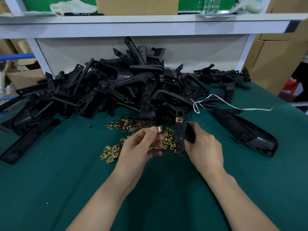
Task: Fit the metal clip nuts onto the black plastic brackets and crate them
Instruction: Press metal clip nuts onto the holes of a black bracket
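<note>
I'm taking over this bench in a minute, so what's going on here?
A person is fitting metal clips onto black plastic parts. The right hand grips a bracket that already carries a fitted clip near its top end. The left hand pinches another clip nut beside it, not yet on. Loose clip nuts lie scattered on the green table, with a heap of brackets behind. No crate is in view.

Green table mat point(50, 180), near. White string point(233, 106), loose on the mat, right. White shelf point(150, 29), far. On shelf: cardboard box point(136, 5), centre; white cloth point(73, 7), left; clear plastic packet point(211, 5), right. Stacked cardboard cartons point(273, 60), far right.
</note>
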A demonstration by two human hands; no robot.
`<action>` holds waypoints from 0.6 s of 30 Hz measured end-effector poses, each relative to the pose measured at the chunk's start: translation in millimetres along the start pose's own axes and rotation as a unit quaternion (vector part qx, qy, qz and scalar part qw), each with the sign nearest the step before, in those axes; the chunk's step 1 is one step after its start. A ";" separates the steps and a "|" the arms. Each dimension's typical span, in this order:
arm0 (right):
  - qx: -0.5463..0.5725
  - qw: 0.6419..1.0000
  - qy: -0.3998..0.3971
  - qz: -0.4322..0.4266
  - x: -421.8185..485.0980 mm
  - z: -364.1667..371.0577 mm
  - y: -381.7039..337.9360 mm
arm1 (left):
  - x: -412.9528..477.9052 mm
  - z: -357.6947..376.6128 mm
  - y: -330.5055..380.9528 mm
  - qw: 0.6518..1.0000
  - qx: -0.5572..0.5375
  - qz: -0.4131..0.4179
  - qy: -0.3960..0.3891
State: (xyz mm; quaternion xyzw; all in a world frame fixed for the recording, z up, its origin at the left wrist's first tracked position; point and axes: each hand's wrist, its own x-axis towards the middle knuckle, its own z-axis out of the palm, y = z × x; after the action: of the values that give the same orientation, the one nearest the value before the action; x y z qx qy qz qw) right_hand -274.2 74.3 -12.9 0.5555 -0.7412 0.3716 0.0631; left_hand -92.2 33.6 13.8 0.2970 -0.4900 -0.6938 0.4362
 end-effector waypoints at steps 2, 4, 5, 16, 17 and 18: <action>-0.002 1.000 0.001 0.000 -0.5 -0.4 0.4 | 0.0 0.3 -1.1 1.000 -0.005 -0.003 -0.011; -0.008 1.000 -0.004 0.003 -0.4 -0.2 1.2 | -0.1 0.9 -2.4 1.000 0.005 0.002 -0.025; -0.010 1.000 -0.008 0.006 -0.2 -0.1 1.5 | -0.2 1.2 -3.2 0.999 0.015 0.005 -0.031; -0.030 0.999 -0.040 0.020 0.6 4.0 3.4 | -0.4 1.3 -10.2 0.995 0.065 0.021 -0.068; -0.032 0.998 -0.042 0.021 0.6 4.2 3.5 | -0.3 1.2 -10.4 0.996 0.067 0.022 -0.062; -0.032 0.998 -0.042 0.021 0.6 4.3 3.5 | 0.1 1.0 -10.9 0.996 0.069 0.022 -0.056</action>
State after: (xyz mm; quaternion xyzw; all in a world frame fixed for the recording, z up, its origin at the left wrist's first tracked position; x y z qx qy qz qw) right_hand -276.0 71.5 -17.4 0.5528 -0.7661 0.3252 0.0416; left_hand -96.5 35.4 3.9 0.2759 -0.5671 -0.6639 0.4019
